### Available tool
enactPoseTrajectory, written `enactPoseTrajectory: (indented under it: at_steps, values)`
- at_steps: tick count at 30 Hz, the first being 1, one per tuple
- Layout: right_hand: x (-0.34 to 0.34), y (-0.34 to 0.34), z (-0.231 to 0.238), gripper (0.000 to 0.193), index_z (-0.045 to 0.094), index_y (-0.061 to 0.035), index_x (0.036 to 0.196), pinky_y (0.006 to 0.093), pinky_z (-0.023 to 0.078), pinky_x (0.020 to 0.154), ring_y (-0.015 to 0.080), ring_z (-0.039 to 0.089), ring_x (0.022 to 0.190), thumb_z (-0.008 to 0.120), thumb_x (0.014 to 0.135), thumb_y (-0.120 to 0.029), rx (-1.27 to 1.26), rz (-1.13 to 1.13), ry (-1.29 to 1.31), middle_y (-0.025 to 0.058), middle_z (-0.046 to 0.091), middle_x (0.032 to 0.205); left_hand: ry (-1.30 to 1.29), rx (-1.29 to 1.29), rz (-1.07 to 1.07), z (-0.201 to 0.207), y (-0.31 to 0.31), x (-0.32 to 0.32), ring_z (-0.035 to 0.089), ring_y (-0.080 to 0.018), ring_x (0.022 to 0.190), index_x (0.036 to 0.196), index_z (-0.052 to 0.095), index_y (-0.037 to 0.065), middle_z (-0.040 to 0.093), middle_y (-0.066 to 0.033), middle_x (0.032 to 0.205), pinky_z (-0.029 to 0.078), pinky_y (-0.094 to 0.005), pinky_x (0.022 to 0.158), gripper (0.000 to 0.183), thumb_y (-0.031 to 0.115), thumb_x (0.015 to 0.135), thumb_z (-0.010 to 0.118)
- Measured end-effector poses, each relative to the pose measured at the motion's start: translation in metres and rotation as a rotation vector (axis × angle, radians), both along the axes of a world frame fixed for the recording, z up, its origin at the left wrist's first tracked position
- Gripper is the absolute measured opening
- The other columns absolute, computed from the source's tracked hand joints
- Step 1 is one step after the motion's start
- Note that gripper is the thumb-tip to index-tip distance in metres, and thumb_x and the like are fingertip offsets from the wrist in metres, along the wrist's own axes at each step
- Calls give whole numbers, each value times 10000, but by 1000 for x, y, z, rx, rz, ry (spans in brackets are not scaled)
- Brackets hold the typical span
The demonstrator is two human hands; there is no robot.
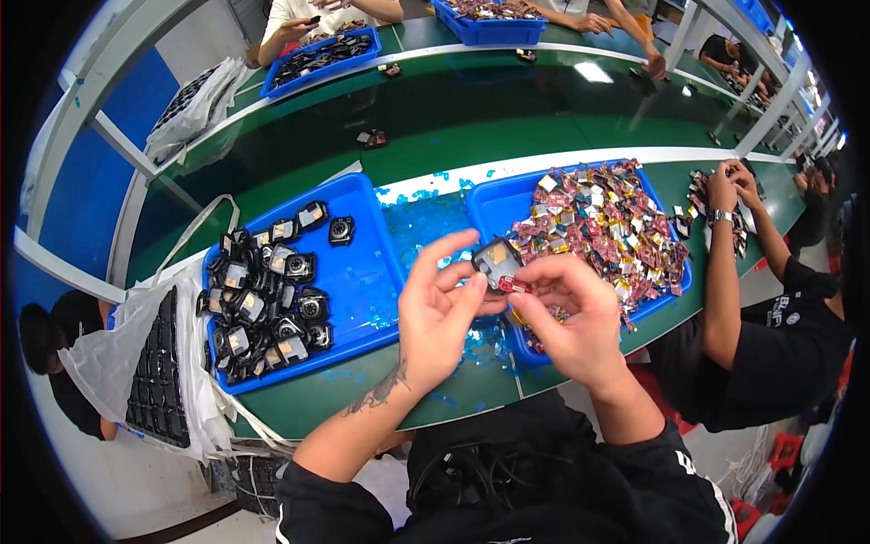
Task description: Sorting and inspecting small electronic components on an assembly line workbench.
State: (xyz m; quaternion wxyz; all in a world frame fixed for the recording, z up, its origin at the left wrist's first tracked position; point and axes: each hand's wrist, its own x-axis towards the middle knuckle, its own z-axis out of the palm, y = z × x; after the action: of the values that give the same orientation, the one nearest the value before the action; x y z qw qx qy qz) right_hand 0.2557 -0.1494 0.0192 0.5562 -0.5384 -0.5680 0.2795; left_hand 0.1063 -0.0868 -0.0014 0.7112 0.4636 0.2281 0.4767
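My left hand (433, 331) grips a black watch housing (496, 257) between thumb and fingers, its grey and gold inner side facing me. With thumb and forefinger, my right hand (580, 313) pinches a small red circuit piece (515, 285) against the lower right edge of that housing. Both hands are raised above the near edge of the green bench. To their left, a blue tray (362, 272) contains a pile of similar black housings (263, 299). Behind my right hand, another blue tray (489, 207) is heaped with small red, white and yellow parts (598, 231).
Blue film scraps (421, 231) lie between the trays. White bags with black moulded trays (159, 363) stand at the left bench end. A conveyor belt (435, 113) runs beyond, with a few loose parts (372, 139). At right, a co-worker's arms (722, 218) reach over the bench; others work opposite.
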Motion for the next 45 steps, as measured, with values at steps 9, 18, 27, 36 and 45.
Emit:
enactPoseTrajectory:
  at_steps: [9, 18, 27, 36, 45]
  values:
    - [8, -5, 5, 175, 585, 42, 1015, 248, 550, 768, 119, 651, 885, 664, 859, 33, -139, 165, 551, 85, 655, 948, 431, 842, 216, -5, 5, -8, 682, -221, 898, 1104, 701, 45, 660, -113, 1056, 563, -298, 728, 337, -32, 777, 723]
    - [16, -6, 0, 92, 577, -2, 997, 197, 470, 702, 47, 551, 824, 601, 927, -57, -173, 155, 465, 19, 592, 950, 291, 241, -37, -12, 3, -7, 667, -192, 905, 1011, 691, -40, 674, -123, 1035, 575, -295, 734, 169, -45, 843, 676]
    - [5, -4, -12, 184, 537, 16, 1016, 199, 523, 660, 78, 576, 840, 621, 860, 64, -25, 0, 309, 51, 571, 957, 146, -116, -156, -13, -2, 1, 687, -185, 878, 1100, 616, -106, 672, -138, 1035, 595, -279, 772, 230, 38, 920, 623]
    - [2, 1, -11, 226, 523, 8, 1011, 189, 480, 581, 60, 586, 709, 647, 830, 62, -6, -64, 61, 47, 596, 852, 126, -130, -173, -14, -2, -1, 672, -176, 935, 1135, 611, -93, 665, -147, 1088, 574, -266, 816, 251, 10, 908, 629]
    - [3, 2, -16, 258, 491, -10, 995, 176, 419, 525, 35, 561, 645, 667, 818, 53, 1, -113, 22, 36, 595, 793, 75, -15, -106, -17, -2, 1, 642, -151, 1010, 1281, 563, -31, 633, -118, 1200, 532, -266, 894, 400, -47, 887, 625]
